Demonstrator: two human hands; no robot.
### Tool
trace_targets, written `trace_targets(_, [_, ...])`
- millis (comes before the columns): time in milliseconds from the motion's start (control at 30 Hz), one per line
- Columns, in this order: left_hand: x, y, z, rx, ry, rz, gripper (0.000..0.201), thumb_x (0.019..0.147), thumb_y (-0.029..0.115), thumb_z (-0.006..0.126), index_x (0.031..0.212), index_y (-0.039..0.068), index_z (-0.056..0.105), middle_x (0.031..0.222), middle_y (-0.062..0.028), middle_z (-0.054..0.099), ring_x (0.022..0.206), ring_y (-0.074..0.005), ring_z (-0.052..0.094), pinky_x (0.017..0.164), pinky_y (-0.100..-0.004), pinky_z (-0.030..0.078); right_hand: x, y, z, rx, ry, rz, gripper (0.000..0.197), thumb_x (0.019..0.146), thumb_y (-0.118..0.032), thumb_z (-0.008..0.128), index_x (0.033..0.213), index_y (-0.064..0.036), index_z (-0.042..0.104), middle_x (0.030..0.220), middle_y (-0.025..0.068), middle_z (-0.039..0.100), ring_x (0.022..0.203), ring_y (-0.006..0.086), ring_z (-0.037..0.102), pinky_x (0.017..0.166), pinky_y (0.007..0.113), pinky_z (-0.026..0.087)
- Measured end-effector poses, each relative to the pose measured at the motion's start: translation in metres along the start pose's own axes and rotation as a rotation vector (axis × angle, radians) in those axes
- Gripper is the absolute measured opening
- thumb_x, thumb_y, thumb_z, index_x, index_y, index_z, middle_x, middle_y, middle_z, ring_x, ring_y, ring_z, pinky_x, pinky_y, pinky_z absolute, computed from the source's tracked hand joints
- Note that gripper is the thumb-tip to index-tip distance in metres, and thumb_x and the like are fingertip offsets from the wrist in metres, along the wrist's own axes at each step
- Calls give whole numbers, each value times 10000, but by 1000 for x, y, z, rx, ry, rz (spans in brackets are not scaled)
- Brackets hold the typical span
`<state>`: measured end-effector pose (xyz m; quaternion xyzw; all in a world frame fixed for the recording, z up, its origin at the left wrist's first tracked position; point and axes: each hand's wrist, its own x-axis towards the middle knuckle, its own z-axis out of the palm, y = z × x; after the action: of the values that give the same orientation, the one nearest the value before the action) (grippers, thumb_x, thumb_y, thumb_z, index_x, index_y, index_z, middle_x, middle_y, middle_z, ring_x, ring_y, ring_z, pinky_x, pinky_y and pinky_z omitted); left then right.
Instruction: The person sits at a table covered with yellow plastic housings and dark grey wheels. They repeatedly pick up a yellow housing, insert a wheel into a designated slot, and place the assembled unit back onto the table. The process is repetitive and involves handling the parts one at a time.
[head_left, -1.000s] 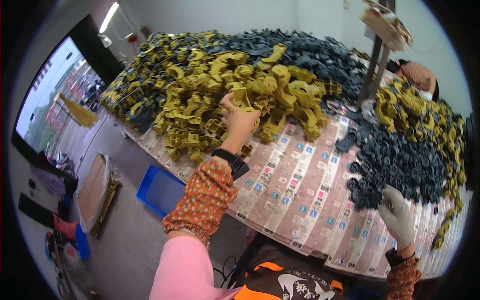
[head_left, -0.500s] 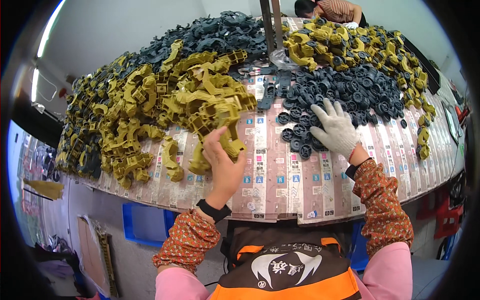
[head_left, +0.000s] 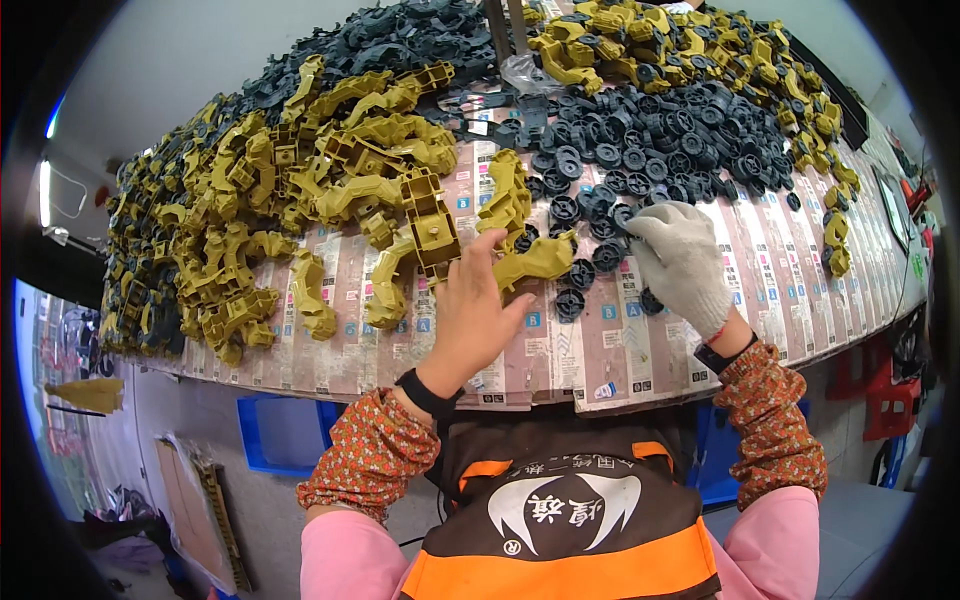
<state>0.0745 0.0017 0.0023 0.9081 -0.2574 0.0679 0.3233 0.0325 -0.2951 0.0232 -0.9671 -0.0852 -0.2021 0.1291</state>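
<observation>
Fingers of the bare left hand (head_left: 470, 315) pinch a yellow bracket (head_left: 432, 225) from below; its long axis runs straight away from the fingers, up the desk (head_left: 590, 350). A second yellow piece (head_left: 535, 262) touches the same fingers on their right. The gloved right hand (head_left: 685, 260) lies loose, fingers spread flat and gripping nothing, on the black wheels (head_left: 600, 255) just left of them, one wheel (head_left: 568, 305) nearest between both hands. The big yellow pile (head_left: 270, 200) spreads left of the left fingers. A blue bin (head_left: 285, 435) sits below the desk, contents hidden.
</observation>
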Motion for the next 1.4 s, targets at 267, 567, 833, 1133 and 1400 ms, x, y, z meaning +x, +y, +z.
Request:
trace_targets(267, [24,-27,-7,-410,7,-154,400,1037,164,638,1422,73,580,1296,-121,706,1157,-263,704,998,-416,555,6,-33,15,-153,-74,-82,203,795,-160,796,982,-107,737,988,81,672,990,331,639,837,472,499])
trace_targets(567, [-8,1,-36,-1592,-138,-567,470,1064,278,690,1456,80,524,1276,-56,676,1155,-192,688,964,-391,609,-7,-61,-5,723,-47,254,218,942,-84,729,1135,-23,648,1024,138,729,929,325,725,839,399,571])
trace_targets(833, [-49,38,-10,-1503,-262,-600,545,1070,286,704,1517,111,446,1272,-40,649,1107,-151,683,912,-334,612,-32,-101,13,1174,7,419,269,1005,-27,634,1274,-10,642,956,123,730,805,159,731,724,319,582])
trace_targets(1133, [-70,42,12,-1324,-221,-479,686,1067,194,705,1593,106,273,1328,-60,616,1187,-150,635,1003,-329,557,-58,-115,4,928,10,356,327,987,-53,642,1308,7,620,994,222,730,893,346,764,774,420,591])
trace_targets(1400, [-76,42,21,-987,-300,-228,702,1060,190,699,1583,74,246,1340,-95,607,1233,-193,623,1064,-353,501,-77,-117,-12,721,-65,248,328,922,-53,646,1245,-2,614,904,275,696,827,484,709,700,529,558])
